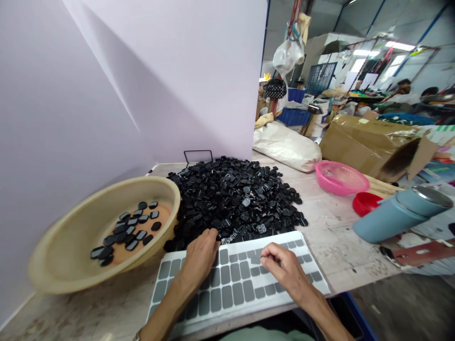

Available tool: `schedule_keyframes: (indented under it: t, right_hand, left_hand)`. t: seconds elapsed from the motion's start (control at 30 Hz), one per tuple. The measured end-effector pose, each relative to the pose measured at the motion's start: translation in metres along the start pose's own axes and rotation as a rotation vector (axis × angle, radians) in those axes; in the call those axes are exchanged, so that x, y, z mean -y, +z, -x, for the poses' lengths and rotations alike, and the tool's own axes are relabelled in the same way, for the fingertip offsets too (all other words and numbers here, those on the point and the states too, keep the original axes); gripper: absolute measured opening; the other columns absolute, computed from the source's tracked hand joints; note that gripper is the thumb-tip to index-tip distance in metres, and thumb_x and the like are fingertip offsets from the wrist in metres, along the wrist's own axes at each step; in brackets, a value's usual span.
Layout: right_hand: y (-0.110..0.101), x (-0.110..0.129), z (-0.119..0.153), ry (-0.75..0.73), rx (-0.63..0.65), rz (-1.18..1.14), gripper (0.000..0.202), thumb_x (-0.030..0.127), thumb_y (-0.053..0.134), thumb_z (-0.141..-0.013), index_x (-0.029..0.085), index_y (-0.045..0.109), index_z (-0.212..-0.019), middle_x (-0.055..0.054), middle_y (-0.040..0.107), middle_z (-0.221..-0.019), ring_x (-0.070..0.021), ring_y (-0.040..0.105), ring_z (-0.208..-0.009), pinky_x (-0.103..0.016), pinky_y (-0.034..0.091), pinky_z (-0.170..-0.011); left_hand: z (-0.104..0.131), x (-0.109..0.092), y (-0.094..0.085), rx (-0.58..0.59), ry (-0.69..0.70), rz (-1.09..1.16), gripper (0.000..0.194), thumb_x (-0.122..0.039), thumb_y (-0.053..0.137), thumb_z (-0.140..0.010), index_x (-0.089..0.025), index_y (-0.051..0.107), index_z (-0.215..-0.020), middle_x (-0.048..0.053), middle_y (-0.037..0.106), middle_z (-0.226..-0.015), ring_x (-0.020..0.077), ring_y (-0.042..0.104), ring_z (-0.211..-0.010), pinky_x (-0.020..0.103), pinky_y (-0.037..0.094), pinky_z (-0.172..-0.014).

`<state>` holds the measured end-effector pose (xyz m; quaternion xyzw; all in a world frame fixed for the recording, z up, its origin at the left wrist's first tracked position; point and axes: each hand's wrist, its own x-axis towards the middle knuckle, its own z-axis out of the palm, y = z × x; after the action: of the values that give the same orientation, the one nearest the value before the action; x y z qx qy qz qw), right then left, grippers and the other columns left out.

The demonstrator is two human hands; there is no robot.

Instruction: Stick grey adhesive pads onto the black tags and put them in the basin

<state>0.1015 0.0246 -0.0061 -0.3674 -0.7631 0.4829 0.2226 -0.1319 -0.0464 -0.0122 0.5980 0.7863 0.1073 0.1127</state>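
A white sheet (236,278) with rows of grey pads (226,280) lies at the lower middle of the frame, flat near the front edge of the table (341,258). The pads towards its left are larger than those towards its right.

The right hand (282,265) is over the right half of the sheet. Its fingers are curled in, the tips close together at the edge of one grey pad; I cannot tell whether they pinch it. The left hand (202,251) reaches across the sheet's far edge to the near side of a heap of black pieces (234,194). Its fingers are bent and point away, their tips partly hidden, so I cannot tell whether they grip a piece.

The heap fills the centre of the frame, just beyond the sheet. A thin black wire frame (198,151) stands behind it, before a pale panel (170,80). At left, a wide beige basin (67,246) sits tilted beside the heap, more black pieces scattered on its bottom.

Right of centre lies a white sack (287,144), with a pink basket (329,182) near its end, then a red bowl (364,202) and a tilted blue bottle (387,218). A cardboard box (366,142) is behind them; blue crates (293,117) show at the upper right.
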Motion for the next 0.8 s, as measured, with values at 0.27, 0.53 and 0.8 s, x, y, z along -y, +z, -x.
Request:
schedule_keyframes:
  t: [0.27,0.53,0.8]
  right_hand:
    - [-0.005,-0.016,0.017,0.071,-0.022,-0.073,0.013,0.026,0.051,-0.085,0.018,0.058,-0.079,0.003,0.046,-0.066,-0.0118,0.043,-0.064,-0.024,0.033,-0.06]
    - [0.006,-0.004,0.007,0.217,0.15,-0.633,0.038,0.026,0.058,-0.079,0.02,0.058,-0.117,0.003,0.051,-0.074,-0.0056,0.042,-0.052,-0.019,0.028,-0.044]
    - [0.017,-0.006,0.005,0.35,0.225,-1.06,0.037,0.02,0.064,-0.068,0.016,0.061,-0.105,0.003,0.059,-0.073,-0.0016,0.041,-0.038,-0.015,0.017,-0.031]
  left_hand:
    - [-0.018,0.006,-0.003,-0.022,-0.061,0.025,0.022,-0.026,0.037,-0.091,-0.02,0.058,-0.091,0.006,0.065,-0.091,0.0217,0.06,-0.086,0.028,0.038,-0.071]
    - [0.007,-0.024,-0.001,-0.062,0.001,0.747,0.028,-0.044,0.048,-0.088,-0.019,0.058,-0.095,-0.001,0.058,-0.07,0.0143,0.053,-0.062,0.023,0.04,-0.057]
    - [0.022,-0.042,0.028,-0.174,0.359,0.523,0.021,-0.028,0.05,-0.085,-0.025,0.061,-0.102,0.001,0.065,-0.087,0.0157,0.061,-0.074,0.022,0.045,-0.067]
